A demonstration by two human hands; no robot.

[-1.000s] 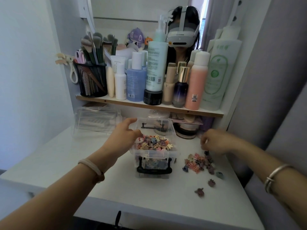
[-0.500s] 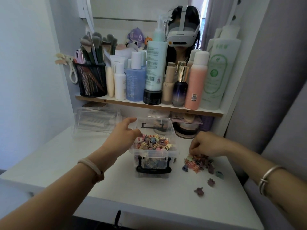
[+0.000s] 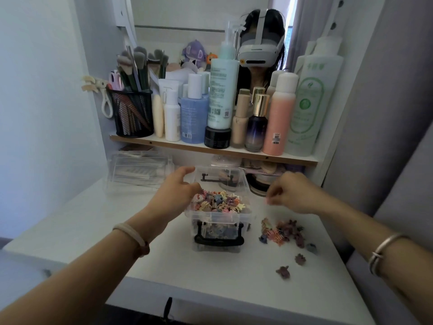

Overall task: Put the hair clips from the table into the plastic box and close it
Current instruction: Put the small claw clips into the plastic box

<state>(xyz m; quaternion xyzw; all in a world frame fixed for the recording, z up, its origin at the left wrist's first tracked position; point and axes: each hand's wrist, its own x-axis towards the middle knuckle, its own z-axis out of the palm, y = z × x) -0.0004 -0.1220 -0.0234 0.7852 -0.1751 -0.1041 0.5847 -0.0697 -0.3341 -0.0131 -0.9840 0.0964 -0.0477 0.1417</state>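
On the table (image 3: 117, 219) the box (image 3: 218, 221) sits heaped to the rim with clips (image 3: 218, 202), its lid (image 3: 220, 177) tipped open behind. Our left hand (image 3: 175, 191) braces its left wall, fingers curled at the rim. And the right hand (image 3: 290, 193) is up! Half a second ago it was down in the pile (image 3: 283, 231); now it hangs between pile and box, fingers bunched and blurred, so we cannot tell if they pinch a clip. Three strays (image 3: 300, 259) wait nearer us, so closing looks a way off.
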